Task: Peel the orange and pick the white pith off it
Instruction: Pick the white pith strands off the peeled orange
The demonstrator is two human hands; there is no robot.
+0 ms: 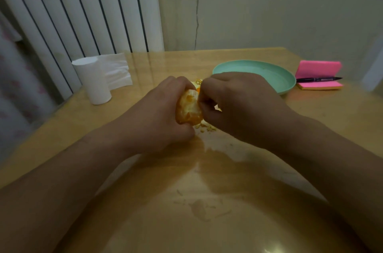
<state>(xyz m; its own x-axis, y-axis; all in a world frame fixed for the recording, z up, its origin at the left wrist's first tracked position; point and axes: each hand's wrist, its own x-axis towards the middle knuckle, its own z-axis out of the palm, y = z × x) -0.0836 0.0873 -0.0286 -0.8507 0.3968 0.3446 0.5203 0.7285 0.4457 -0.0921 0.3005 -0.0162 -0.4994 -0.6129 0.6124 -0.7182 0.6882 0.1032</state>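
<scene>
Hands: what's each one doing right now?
Left hand: closed, gripping the orange.
Right hand: closed, fingertips pinching at the orange's surface.

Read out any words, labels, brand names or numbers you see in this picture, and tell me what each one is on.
No text can be read.
Black pen: a faint pale mark on the barrel, too blurred to read.
Pink sticky notes: no writing visible.
Tissue roll: no print visible.
Green plate: no marking visible.
</scene>
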